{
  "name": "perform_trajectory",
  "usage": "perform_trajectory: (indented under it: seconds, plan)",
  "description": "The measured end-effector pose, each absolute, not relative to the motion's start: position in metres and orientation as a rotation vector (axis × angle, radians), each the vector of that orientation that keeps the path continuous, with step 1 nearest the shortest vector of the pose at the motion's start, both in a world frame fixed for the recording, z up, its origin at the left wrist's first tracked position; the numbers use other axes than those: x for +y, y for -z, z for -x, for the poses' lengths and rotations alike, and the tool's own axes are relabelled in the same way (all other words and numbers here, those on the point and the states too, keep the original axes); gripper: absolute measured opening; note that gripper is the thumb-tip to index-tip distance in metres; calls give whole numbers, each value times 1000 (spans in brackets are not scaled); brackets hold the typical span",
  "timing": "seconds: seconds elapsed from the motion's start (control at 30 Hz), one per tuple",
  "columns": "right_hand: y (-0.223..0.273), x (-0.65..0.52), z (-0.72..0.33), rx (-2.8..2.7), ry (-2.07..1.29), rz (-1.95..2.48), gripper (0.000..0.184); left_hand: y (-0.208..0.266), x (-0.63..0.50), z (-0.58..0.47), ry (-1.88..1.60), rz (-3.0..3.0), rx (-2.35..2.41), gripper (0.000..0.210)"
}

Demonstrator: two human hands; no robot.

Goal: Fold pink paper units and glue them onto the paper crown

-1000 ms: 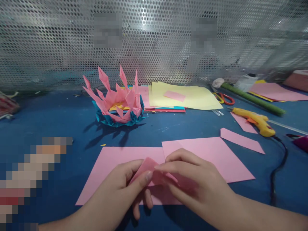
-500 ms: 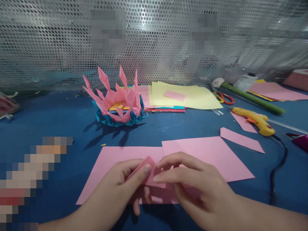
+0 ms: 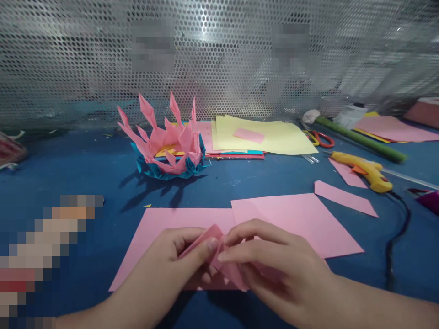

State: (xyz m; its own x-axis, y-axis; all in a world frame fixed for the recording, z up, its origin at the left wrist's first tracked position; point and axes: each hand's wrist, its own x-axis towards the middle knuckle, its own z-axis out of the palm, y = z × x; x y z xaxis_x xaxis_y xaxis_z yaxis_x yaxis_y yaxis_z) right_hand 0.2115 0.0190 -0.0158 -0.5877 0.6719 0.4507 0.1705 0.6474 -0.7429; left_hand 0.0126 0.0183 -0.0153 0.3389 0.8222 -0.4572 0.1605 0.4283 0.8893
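Note:
Between my hands is a small folded piece of pink paper. My left hand pinches it, with the thumb lying on top and the fingers beneath. At its right side, my right hand grips the paper with thumb and fingers, and a pointed flap hangs down there. Part of the fold is hidden by my fingers. Under my hands lie two flat pink sheets, a left sheet and a right sheet, which overlap. Beyond them stands a pink and blue origami ring with upright points.
A yellow glue gun with a black cord lies at right, near pink paper strips. Behind are yellow sheets, scissors and a green stick. A perforated metal panel rises at the back.
The folded paper has tilted and bent, and a flap on its right side now points downward. My right fingers have shifted slightly; the left hand holds nearly the same place.

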Motion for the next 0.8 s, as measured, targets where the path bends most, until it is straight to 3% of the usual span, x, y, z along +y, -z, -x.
perform_trajectory:
  seconds: [0.8]
  plan:
    - [11, 19, -209, -2031, -943, 683, 34, 18, 21, -9, -634, -954, 1161, 21]
